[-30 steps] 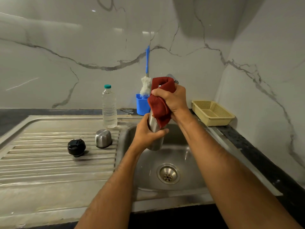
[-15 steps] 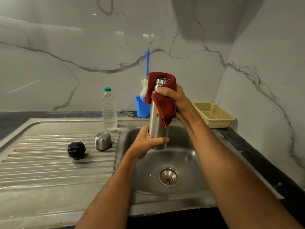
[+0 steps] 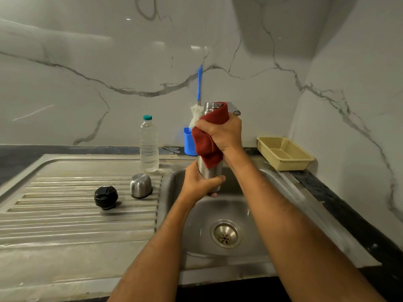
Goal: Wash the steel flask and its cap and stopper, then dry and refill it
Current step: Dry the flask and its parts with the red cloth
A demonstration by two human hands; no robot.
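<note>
Above the steel sink basin (image 3: 257, 214), the upright cylindrical steel flask (image 3: 209, 172) is gripped low by the left hand (image 3: 199, 182); a dark red cloth (image 3: 207, 138) is clenched around its upper body by the right hand (image 3: 222, 132).

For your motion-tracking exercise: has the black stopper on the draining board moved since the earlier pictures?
No. The black stopper lies on the same ridges of the draining board, left of the steel cap, as before.

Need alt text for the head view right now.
Over a steel sink, the left hand grips a steel flask upright while the right hand wraps a red cloth round it. Its cap and stopper sit on the drainboard.
</note>
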